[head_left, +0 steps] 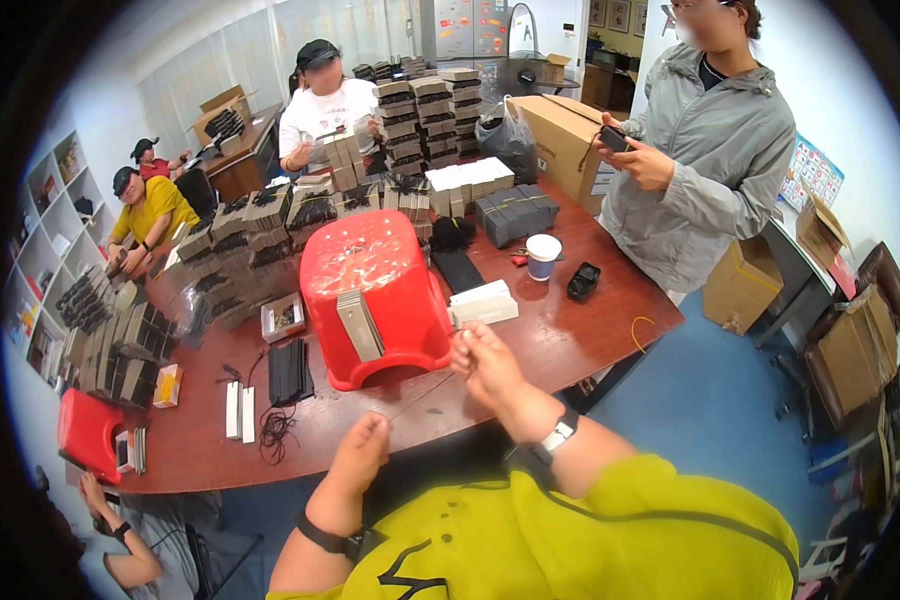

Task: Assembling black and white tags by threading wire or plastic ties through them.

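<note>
My right hand (488,372) is raised at the table's front edge, beside the lower right corner of a red plastic stool (362,255). Its thumb and fingers are pinched together, and what they hold is too small to name. Lower and to the left, my left hand (362,452) is closed with its fingertips together; anything inside is hidden. A faint thin line seems to run between the two hands. Against the front of the stool leans a stack of grey card strips (358,325). White strips or boxes (485,302) lie right of the stool.
The reddish table (580,340) carries tall stacks of grey bundles (260,215), black strips (288,372), black cords (277,432), white strips (240,410), a paper cup (542,257) and a black object (583,282). A person in grey (695,150) stands at the right; others sit around.
</note>
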A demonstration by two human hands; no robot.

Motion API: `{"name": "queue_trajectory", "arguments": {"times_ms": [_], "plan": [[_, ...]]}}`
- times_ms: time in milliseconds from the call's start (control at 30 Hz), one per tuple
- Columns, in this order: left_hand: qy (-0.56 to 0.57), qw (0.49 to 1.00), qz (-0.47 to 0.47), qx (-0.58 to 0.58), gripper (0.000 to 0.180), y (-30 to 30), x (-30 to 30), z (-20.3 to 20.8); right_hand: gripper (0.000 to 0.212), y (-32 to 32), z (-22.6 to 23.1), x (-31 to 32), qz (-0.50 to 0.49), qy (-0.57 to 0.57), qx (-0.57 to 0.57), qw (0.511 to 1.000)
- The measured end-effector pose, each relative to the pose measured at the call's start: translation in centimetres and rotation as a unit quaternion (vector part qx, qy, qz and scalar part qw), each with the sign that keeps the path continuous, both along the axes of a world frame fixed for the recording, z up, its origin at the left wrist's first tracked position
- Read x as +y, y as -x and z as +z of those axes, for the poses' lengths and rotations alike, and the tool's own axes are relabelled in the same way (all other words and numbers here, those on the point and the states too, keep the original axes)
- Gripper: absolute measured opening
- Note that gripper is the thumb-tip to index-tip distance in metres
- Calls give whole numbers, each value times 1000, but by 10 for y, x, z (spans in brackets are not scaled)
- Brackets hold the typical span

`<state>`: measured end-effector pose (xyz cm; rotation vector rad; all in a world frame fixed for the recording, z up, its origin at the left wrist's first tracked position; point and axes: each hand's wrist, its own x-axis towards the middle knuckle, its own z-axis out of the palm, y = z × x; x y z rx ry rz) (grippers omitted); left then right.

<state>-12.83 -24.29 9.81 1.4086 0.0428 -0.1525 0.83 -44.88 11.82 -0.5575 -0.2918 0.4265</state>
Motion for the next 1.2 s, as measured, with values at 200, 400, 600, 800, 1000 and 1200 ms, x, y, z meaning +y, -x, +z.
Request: {"name": "queue_trajectory", "arguments": {"times_ms": [200,400,600,800,1000,1200], "plan": [[-94,968,227,-45,9,1,27,9,2,-6,0,-12,-66,58,14,996],[3,961,268,-66,7,6,30,15,5,-4,-11,-5,-32,113,-12,993],[-174,948,187,-191,9,10,18,49,8,0,-4,-6,-1,273,-111,956],[-280,916,137,-252,11,11,-19,68,11,19,14,5,139,291,-102,941],[-227,936,170,-209,20,7,-30,51,15,45,24,19,160,283,-80,942],[-141,962,175,-155,44,4,-27,45,14,47,18,23,177,278,-110,938]]}}
